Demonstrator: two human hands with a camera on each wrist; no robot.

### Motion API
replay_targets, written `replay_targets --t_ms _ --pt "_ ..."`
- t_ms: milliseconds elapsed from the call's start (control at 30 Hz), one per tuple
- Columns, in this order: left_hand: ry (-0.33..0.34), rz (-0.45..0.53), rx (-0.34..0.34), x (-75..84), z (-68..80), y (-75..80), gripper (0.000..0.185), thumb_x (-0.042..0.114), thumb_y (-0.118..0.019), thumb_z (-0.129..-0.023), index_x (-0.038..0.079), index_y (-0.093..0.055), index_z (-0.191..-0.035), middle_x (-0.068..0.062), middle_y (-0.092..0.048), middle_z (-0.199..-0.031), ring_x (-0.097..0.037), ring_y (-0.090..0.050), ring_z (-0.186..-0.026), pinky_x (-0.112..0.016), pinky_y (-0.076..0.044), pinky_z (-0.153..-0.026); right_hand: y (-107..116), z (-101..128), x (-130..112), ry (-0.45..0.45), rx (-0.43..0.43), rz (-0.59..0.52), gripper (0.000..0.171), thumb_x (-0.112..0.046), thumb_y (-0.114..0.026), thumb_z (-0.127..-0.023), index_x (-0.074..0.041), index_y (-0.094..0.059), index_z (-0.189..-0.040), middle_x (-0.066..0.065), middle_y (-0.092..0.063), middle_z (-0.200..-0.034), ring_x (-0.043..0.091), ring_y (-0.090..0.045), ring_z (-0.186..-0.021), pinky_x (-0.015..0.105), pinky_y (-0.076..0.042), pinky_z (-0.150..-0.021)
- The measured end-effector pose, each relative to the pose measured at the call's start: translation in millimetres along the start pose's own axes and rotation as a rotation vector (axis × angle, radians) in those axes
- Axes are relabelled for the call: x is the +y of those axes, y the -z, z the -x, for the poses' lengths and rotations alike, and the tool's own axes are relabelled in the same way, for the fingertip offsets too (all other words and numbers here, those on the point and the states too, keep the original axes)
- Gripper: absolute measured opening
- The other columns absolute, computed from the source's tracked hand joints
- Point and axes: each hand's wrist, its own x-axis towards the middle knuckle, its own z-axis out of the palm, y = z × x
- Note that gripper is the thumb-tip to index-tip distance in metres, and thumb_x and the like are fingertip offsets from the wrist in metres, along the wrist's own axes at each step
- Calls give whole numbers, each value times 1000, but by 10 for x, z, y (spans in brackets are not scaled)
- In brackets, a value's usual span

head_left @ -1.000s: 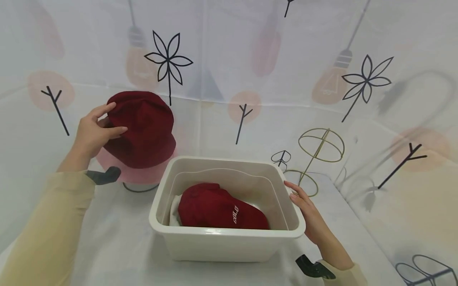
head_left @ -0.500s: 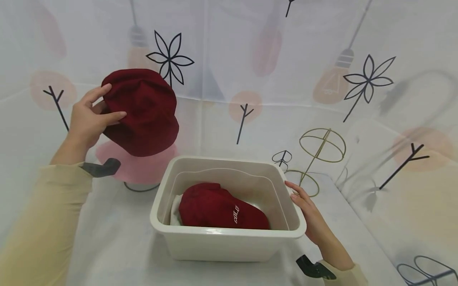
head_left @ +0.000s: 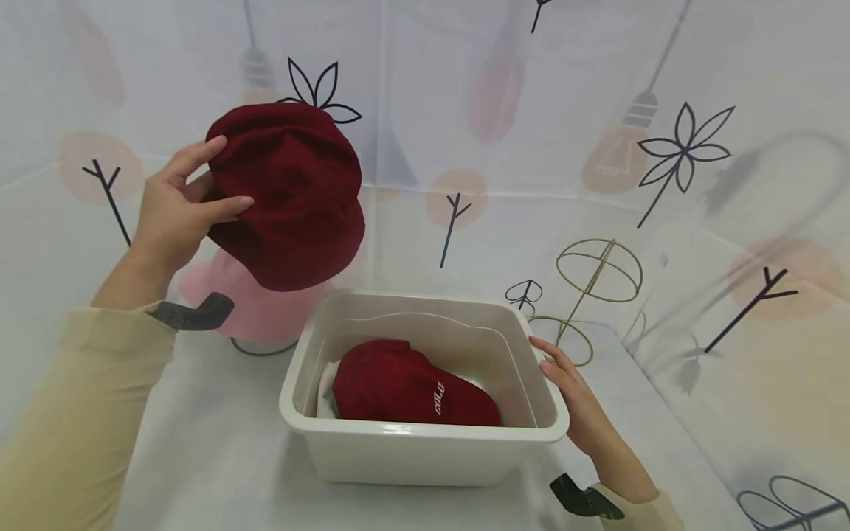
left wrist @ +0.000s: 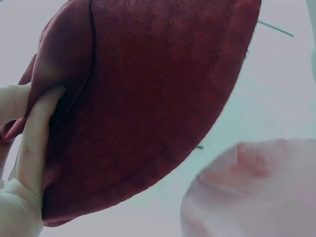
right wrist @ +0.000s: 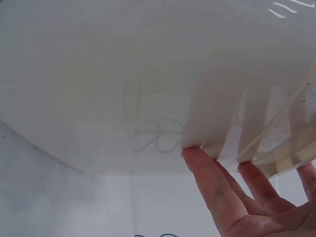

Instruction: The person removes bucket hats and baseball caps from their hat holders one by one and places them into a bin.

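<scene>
My left hand (head_left: 174, 206) holds a dark red bucket hat (head_left: 292, 199) up in the air, behind and left of the bin. Thumb and fingers pinch the edge at its left side; the left wrist view shows the hat's stitched brim (left wrist: 143, 113) close up. Inside the off-white plastic bin (head_left: 412, 457) lies a red baseball cap (head_left: 398, 383) with white lettering, and a white piece (head_left: 327, 391) shows beside it. My right hand (head_left: 581, 405) rests against the bin's right end, its fairly straight fingers (right wrist: 215, 182) touching the wall near the rim.
Behind the left hand, a pink hat (head_left: 259, 299) sits on a stand with a dark ring base (head_left: 262, 348). A gold wire hat stand (head_left: 584, 291) stands behind the bin at right. A patterned cloth (head_left: 425, 110) hangs behind the white tabletop (head_left: 212, 457).
My left hand has lifted the bucket hat higher and then shifted it right, uncovering more of the pink hat. The right hand, the bin and the cap stay in place.
</scene>
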Motion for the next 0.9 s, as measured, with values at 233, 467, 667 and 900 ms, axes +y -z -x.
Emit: replay_targets --t_ms 233,467,667,900 --pt "-27 -3 -71 44 72 -204 69 -30 -59 -70 7 -57 -128 -6 -40 -132 -17 -56 -106 -22 -53 -63 -9 -1 -3 -2 2 -5 41 -25 -34 -101 -19 -32 -141 6 -42 -123 17 -54 -104 36 -50 -79" --pt "-78 -68 -158 60 147 -392 68 -26 -61 -70 8 -57 -128 -8 -42 -134 -19 -54 -109 -20 -51 -74 -8 -3 -2 5 -8 -16 40 -24 -34 -102 -19 -32 -142 7 -41 -122 17 -54 -104 35 -50 -79" --pt "-126 -159 -219 6 190 -501 67 -21 -67 -70 8 -57 -129 -9 -43 -133 -19 -56 -106 -18 -46 -83 -11 -3 3 4 -9 -18 41 -24 -34 -102 -19 -31 -142 6 -41 -123 17 -53 -104 36 -50 -80" --pt "-164 -219 -317 -91 243 -601 72 -26 -65 -68 8 -55 -131 -8 -45 -132 -20 -57 -103 -22 -51 -78 -11 -1 4 2 -6 -8 42 -25 -34 -102 -18 -30 -143 7 -41 -124 17 -53 -105 36 -49 -80"
